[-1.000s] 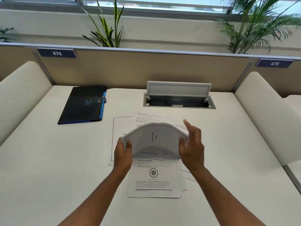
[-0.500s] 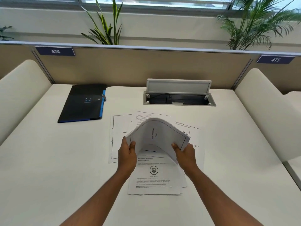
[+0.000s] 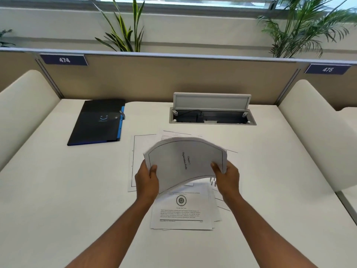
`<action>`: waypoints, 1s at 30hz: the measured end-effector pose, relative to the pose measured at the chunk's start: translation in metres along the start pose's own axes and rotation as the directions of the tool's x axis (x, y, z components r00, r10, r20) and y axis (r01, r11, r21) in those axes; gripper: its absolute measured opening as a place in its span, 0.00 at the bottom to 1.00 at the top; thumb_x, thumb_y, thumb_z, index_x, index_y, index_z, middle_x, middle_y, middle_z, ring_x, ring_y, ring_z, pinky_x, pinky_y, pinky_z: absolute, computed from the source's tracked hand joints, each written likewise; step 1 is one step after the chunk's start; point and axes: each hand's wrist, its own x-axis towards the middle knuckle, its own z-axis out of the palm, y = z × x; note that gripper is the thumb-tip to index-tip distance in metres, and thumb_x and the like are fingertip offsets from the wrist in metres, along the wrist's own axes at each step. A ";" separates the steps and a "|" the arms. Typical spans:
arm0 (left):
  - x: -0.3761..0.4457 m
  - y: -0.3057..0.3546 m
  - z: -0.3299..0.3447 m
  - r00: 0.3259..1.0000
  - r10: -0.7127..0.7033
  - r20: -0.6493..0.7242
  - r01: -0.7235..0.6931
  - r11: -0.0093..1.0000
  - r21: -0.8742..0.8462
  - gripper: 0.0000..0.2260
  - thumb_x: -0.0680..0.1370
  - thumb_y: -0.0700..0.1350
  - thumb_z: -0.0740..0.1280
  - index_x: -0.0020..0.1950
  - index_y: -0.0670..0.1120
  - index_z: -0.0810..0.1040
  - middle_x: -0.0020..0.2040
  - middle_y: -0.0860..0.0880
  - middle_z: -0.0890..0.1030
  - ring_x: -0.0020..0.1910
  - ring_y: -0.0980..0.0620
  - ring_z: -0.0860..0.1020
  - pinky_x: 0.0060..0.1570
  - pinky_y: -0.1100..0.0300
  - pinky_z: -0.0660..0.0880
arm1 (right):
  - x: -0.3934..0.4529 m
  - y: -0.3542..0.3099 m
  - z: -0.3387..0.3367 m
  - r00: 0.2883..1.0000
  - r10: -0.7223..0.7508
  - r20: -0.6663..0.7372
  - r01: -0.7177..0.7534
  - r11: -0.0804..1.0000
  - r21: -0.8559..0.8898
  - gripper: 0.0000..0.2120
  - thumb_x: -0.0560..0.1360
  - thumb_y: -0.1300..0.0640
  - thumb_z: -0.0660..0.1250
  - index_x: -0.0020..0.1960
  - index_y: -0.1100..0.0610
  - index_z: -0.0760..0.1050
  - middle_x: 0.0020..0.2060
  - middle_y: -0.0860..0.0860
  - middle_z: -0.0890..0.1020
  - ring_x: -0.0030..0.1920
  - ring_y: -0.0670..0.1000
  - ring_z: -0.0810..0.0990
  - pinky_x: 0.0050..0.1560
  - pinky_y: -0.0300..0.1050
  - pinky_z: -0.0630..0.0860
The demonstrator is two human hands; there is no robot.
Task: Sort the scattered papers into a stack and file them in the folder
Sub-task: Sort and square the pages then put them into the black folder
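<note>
Sheaf (image 3: 183,161) bowed between both grips

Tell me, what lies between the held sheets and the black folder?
Only bare desk, seen in the head view, between the held sheets and the black folder.

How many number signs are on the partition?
2. The 474 sign is at the left of the partition, above the folder; the 475 sign is at the right. Nothing seems to hide others.

"474" plate (image 3: 64,59), "475" plate (image 3: 327,69); "Chapter 2" on held sheet (image 3: 185,161).
</note>
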 end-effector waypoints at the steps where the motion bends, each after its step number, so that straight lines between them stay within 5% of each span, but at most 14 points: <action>1: 0.003 0.002 0.000 1.000 -0.015 -0.006 0.015 1.000 -0.026 0.13 0.83 0.42 0.62 0.67 0.44 0.74 0.55 0.48 0.80 0.53 0.47 0.78 0.53 0.54 0.78 | 0.003 -0.004 -0.001 0.999 -0.008 -0.043 0.009 1.000 0.016 0.09 0.78 0.54 0.74 0.56 0.49 0.78 0.49 0.49 0.84 0.49 0.56 0.82 0.48 0.49 0.80; 4: 0.007 0.007 -0.001 0.996 -0.078 0.039 0.084 0.984 -0.155 0.13 0.83 0.43 0.62 0.68 0.47 0.73 0.56 0.50 0.79 0.54 0.48 0.79 0.48 0.59 0.76 | 0.007 -0.008 0.000 0.981 0.144 -0.133 -0.130 0.985 0.111 0.39 0.73 0.53 0.79 0.77 0.46 0.62 0.72 0.52 0.72 0.68 0.56 0.75 0.68 0.56 0.75; 7: 0.004 0.009 0.002 0.990 -0.119 0.075 0.136 0.948 -0.286 0.11 0.83 0.41 0.62 0.65 0.49 0.73 0.55 0.51 0.81 0.54 0.52 0.79 0.48 0.62 0.75 | 0.007 -0.008 0.003 0.902 0.422 -0.093 -0.385 0.882 0.271 0.53 0.68 0.48 0.83 0.81 0.47 0.52 0.77 0.56 0.65 0.74 0.59 0.69 0.74 0.61 0.68; 9: 0.001 0.011 0.003 0.988 -0.124 0.089 0.148 0.924 -0.352 0.10 0.83 0.40 0.62 0.62 0.51 0.73 0.54 0.53 0.81 0.54 0.55 0.80 0.46 0.65 0.75 | 0.007 -0.007 0.006 0.848 0.517 0.117 -0.506 0.724 0.468 0.48 0.69 0.50 0.82 0.80 0.56 0.59 0.69 0.57 0.75 0.66 0.57 0.76 0.65 0.56 0.76; 11: -0.004 0.010 0.004 0.985 -0.123 0.121 0.162 0.904 -0.397 0.10 0.83 0.39 0.62 0.62 0.52 0.74 0.54 0.53 0.82 0.54 0.56 0.80 0.49 0.63 0.77 | 0.007 -0.009 0.009 0.814 0.475 0.333 -0.569 0.540 0.621 0.31 0.73 0.56 0.78 0.73 0.61 0.73 0.61 0.57 0.84 0.58 0.56 0.83 0.51 0.50 0.83; 14: -0.008 0.007 0.003 0.977 -0.119 0.176 0.189 0.868 -0.460 0.11 0.83 0.40 0.63 0.61 0.54 0.76 0.55 0.54 0.83 0.54 0.56 0.81 0.53 0.55 0.79 | 0.009 -0.011 0.013 0.824 0.413 0.388 -0.552 0.431 0.714 0.19 0.77 0.65 0.72 0.67 0.62 0.77 0.61 0.60 0.84 0.56 0.57 0.85 0.48 0.50 0.85; 18: -0.007 0.000 -0.007 0.950 -0.152 0.271 0.272 0.828 -0.490 0.12 0.80 0.40 0.68 0.60 0.53 0.77 0.56 0.49 0.84 0.57 0.48 0.82 0.54 0.50 0.80 | 0.018 -0.020 0.005 0.896 0.339 0.288 -0.440 0.576 0.689 0.14 0.78 0.68 0.70 0.62 0.60 0.78 0.55 0.56 0.86 0.51 0.55 0.85 0.48 0.48 0.84; 22: 0.007 -0.002 -0.023 0.962 -0.182 0.202 0.252 0.877 -0.410 0.17 0.76 0.40 0.72 0.63 0.49 0.74 0.56 0.44 0.83 0.58 0.45 0.81 0.60 0.49 0.78 | 0.027 -0.026 -0.013 0.955 0.234 0.184 -0.298 0.773 0.561 0.10 0.77 0.70 0.71 0.55 0.58 0.80 0.50 0.54 0.86 0.47 0.52 0.85 0.50 0.48 0.84; 26: 0.020 0.013 -0.023 0.966 -0.049 0.253 0.094 0.981 -0.167 0.24 0.77 0.48 0.71 0.71 0.50 0.66 0.67 0.52 0.76 0.68 0.54 0.71 0.63 0.58 0.69 | 0.028 -0.033 -0.021 0.978 0.073 0.197 -0.148 0.904 0.402 0.08 0.76 0.68 0.73 0.52 0.58 0.81 0.44 0.49 0.89 0.44 0.48 0.87 0.46 0.42 0.84; 30: 0.030 0.041 -0.013 0.912 0.045 0.408 0.022 0.987 -0.158 0.27 0.80 0.53 0.66 0.76 0.54 0.60 0.71 0.58 0.68 0.70 0.56 0.68 0.65 0.53 0.72 | 0.020 -0.041 -0.014 0.970 -0.025 0.241 -0.060 0.938 0.340 0.08 0.76 0.65 0.74 0.53 0.55 0.82 0.46 0.47 0.89 0.45 0.47 0.88 0.44 0.38 0.83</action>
